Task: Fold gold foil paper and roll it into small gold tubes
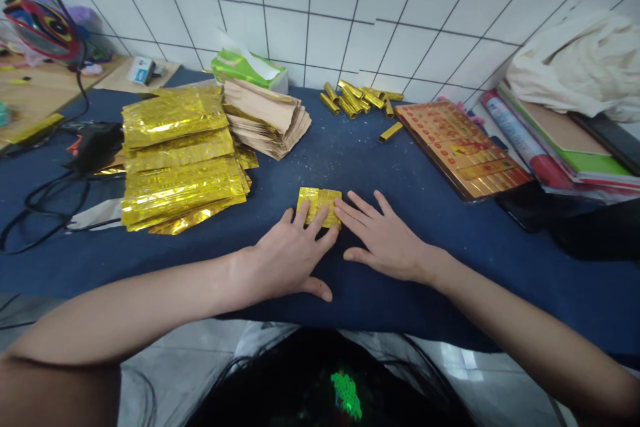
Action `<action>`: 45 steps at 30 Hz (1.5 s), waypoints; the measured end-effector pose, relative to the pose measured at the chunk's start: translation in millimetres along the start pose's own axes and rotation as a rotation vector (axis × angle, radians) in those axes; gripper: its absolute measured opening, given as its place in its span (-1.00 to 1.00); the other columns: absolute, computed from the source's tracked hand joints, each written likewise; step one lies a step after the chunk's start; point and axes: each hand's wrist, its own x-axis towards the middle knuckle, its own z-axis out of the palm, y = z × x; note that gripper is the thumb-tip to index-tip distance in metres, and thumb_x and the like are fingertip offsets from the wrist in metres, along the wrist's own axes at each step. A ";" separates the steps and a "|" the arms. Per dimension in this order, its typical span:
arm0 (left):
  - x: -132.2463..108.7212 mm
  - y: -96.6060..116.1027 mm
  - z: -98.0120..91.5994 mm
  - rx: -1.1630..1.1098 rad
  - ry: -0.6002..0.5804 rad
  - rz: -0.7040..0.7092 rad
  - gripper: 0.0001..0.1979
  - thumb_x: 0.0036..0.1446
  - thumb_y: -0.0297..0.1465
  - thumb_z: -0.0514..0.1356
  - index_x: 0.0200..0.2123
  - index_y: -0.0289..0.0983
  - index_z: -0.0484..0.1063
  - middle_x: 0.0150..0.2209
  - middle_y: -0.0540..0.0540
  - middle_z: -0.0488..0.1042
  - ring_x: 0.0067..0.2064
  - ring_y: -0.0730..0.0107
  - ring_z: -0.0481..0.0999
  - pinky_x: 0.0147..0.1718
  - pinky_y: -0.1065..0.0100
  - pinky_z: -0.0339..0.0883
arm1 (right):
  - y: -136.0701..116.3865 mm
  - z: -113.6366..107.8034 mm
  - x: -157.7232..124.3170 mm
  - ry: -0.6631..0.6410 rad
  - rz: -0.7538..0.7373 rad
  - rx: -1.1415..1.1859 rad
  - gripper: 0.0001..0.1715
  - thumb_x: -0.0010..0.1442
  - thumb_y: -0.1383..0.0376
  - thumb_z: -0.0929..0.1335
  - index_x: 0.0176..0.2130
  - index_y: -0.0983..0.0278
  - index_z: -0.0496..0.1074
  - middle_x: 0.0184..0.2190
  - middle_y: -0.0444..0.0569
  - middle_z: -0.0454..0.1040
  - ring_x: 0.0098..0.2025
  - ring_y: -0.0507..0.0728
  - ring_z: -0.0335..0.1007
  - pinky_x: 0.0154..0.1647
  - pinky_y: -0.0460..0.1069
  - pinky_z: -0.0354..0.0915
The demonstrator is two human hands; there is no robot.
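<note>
A small folded piece of gold foil paper (316, 197) lies flat on the dark blue tabletop, with crease lines across it. The fingers of my left hand (295, 250) are spread over its near edge, thumb stretched out toward me. My right hand (387, 240) lies beside it with fingers apart, its fingertips touching the right edge of the foil paper. Off to the left is a thick stack of gold foil sheets (183, 160). Behind the hands, several folded gold foil tubes (357, 100) form a loose pile, and one single tube (391, 132) sits apart from them.
A stack of brown paper (265, 113) stands before a green tissue pack (250, 70). At right are an orange-gold printed pack (463, 147), a rolled tube (520, 133), books (575, 147) and white cloth (580, 63). Black cables (37, 207) trail along the left; a tiled wall (285, 0) rises behind.
</note>
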 end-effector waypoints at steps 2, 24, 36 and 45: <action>0.5 0.2 -1.1 -0.001 -0.011 -0.002 0.00 -0.21 0.21 0.05 0.18 -0.35 0.08 0.22 -0.44 0.02 0.19 -0.34 0.05 0.00 -0.09 0.12 | 6.8 -0.1 6.9 0.005 0.014 -0.006 -0.20 0.20 -0.11 0.01 0.26 0.27 -0.11 0.26 0.06 -0.02 0.30 0.31 -0.25 0.16 0.42 -0.21; 0.2 -3.0 -0.2 -0.041 0.012 0.008 -0.03 -0.20 0.21 0.06 0.18 -0.30 0.09 0.22 -0.43 0.02 0.21 -0.30 0.01 0.02 -0.07 0.07 | -0.1 -14.3 28.0 -0.029 -0.033 0.077 -0.10 0.16 -0.17 0.01 0.27 0.31 -0.16 0.28 0.10 -0.11 0.31 0.29 -0.28 0.18 0.40 -0.26; -3.8 -8.0 8.4 -0.087 0.014 0.051 0.01 -0.16 0.21 0.03 0.24 -0.29 -0.07 0.26 -0.41 -0.09 0.26 -0.22 -0.14 0.10 -0.07 -0.08 | 21.4 4.5 36.3 -0.032 -0.022 0.040 -0.16 0.20 -0.12 -0.01 0.27 0.31 -0.18 0.30 0.11 -0.19 0.31 0.27 -0.31 0.19 0.39 -0.28; -12.1 -2.4 18.5 -0.101 0.058 0.058 -0.03 -0.04 0.20 -0.13 0.23 -0.42 -0.07 0.26 -0.43 -0.11 0.29 -0.04 -0.16 0.18 0.02 -0.23 | 17.5 8.7 34.8 0.008 0.017 -0.013 -0.14 0.19 -0.14 -0.03 0.27 0.33 -0.18 0.29 0.14 -0.15 0.31 0.29 -0.27 0.17 0.40 -0.23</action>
